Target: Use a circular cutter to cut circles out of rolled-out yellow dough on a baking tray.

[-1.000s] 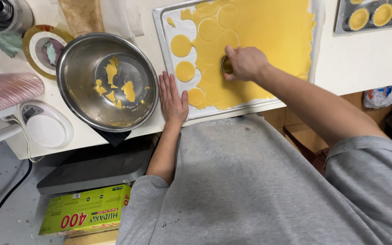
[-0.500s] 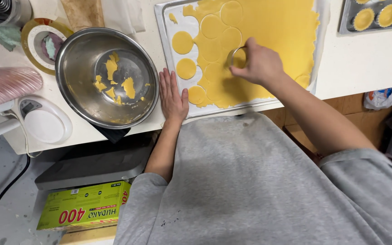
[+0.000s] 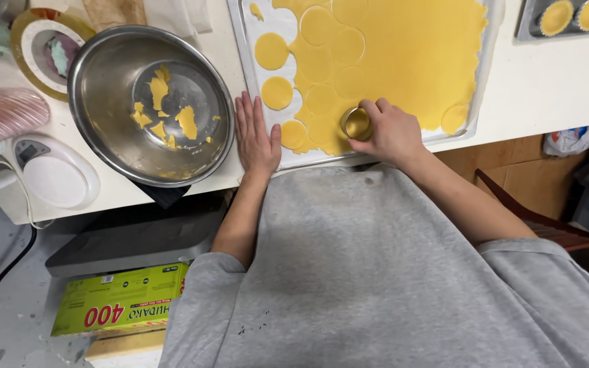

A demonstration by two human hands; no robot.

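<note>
1. The right hand [image 3: 391, 133] is curled over a round metal cutter [image 3: 356, 124], with fingertips and thumb gripping its rim. The cutter stands upright on the yellow dough sheet [image 3: 410, 58], near the sheet's front edge.

2. The left hand [image 3: 256, 136] lies flat, palm down, fingers extended and close together. It holds nothing. It rests on the front left corner of the baking tray [image 3: 240, 41], with the thumb near a cut dough circle [image 3: 294, 134].

3. The dough sheet lies on white paper inside the tray. The tray sits on the white counter [image 3: 553, 82], close to its front edge.

4. Circular cut lines mark the left part of the sheet. Two separated dough circles lie on bare paper at the tray's left side, one [image 3: 271, 51] behind the other [image 3: 277, 93]. Another circle [image 3: 455, 118] lies at the front right of the sheet.

5. A steel mixing bowl [image 3: 103, 82] stands just left of the tray, beside the left hand. It contains yellow dough scraps [image 3: 187, 123].

6. A white kitchen scale [image 3: 52, 178] sits left of the bowl, at the counter edge.

7. A metal tart pan [image 3: 533, 27] with dough-lined cups is at the far right of the counter, well apart from both hands.

8. The person wears a grey shirt [image 3: 376, 272]. A yellow-green box [image 3: 121, 308] lies on a low surface below the counter.
</note>
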